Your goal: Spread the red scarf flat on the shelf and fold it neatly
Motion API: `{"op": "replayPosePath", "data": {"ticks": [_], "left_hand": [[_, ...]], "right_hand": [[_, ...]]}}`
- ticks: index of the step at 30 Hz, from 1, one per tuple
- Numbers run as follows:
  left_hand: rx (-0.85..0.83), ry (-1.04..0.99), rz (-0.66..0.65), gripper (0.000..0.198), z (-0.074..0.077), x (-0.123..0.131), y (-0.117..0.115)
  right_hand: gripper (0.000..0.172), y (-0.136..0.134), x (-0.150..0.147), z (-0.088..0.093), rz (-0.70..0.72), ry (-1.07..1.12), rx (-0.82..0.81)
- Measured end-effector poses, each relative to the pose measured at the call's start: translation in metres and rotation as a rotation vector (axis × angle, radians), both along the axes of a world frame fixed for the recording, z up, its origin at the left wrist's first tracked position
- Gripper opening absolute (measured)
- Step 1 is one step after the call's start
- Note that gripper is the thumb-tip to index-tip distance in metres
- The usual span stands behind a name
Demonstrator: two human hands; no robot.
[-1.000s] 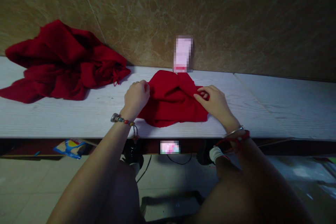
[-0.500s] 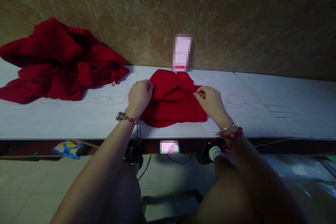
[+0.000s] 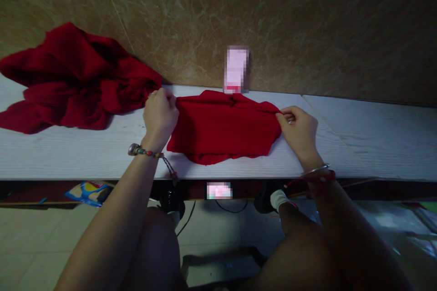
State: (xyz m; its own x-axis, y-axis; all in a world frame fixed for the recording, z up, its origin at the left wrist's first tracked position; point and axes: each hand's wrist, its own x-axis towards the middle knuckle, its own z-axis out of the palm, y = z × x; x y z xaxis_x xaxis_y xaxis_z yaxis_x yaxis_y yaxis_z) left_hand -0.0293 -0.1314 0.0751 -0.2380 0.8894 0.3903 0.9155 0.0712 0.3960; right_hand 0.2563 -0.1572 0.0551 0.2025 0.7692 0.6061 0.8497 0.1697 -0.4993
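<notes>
Red cloth (image 3: pixel 223 129) stretched on white table (image 3: pixel 68 154), pinched by left hand (image 3: pixel 160 116) and right hand (image 3: pixel 300 129).

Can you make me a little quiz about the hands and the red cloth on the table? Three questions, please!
1. True or false: the left hand and the right hand each grip an opposite end of the red cloth.
2. Where does the crumpled red pile lie? A) on the floor B) on the white table, to the left of the left hand C) on the person's lap
3. Which wrist wears the beaded bracelet?

Key: 1 true; 2 B; 3 the left wrist.
</notes>
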Motion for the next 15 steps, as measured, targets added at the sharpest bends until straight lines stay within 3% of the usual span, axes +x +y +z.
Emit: {"op": "replayPosePath", "data": {"ticks": [2,5,10,15], "left_hand": [[-0.021,0.010,0.011,0.031,0.008,-0.004,-0.005],[-0.184,0.108,0.011,0.033,0.009,-0.004,-0.012],[-0.481,0.277,-0.037,0.038,-0.015,0.008,-0.011],[-0.516,0.343,-0.077,0.040,-0.030,0.016,-0.006]], "right_hand": [[0.009,-0.003,0.003,0.000,-0.021,0.016,0.001],[0.009,-0.006,0.002,-0.005,0.008,-0.022,-0.101],[0.010,-0.006,-0.004,-0.018,0.166,-0.281,-0.538],[0.008,-0.005,-0.007,-0.023,0.189,-0.456,-0.606]]}}
